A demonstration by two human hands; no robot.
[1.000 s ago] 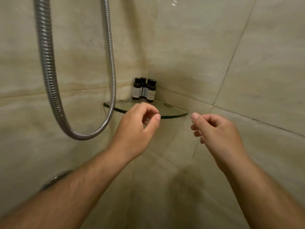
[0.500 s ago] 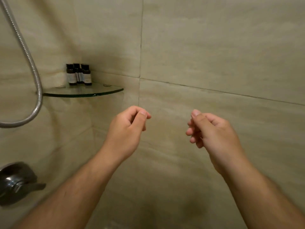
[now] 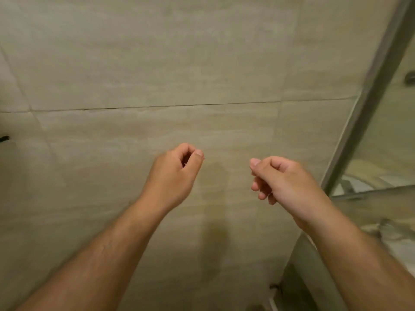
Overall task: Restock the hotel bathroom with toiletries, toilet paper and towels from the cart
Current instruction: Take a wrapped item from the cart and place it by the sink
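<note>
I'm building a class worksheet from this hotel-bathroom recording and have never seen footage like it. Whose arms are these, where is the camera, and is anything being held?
There is no machine here: these are a person's two bare arms. The camera is worn on the person's head and looks forward and down, so the arms come in from the bottom edge. The left hand and the right hand are raised side by side and apart, with fingers loosely curled. Neither holds anything. Behind them is a beige tiled wall with a dark grout line running across it. At the right runs a slanted metal frame with glass beyond it, probably a shower screen. No toiletries, toilet paper or towels show in this slightly blurred picture.
</note>
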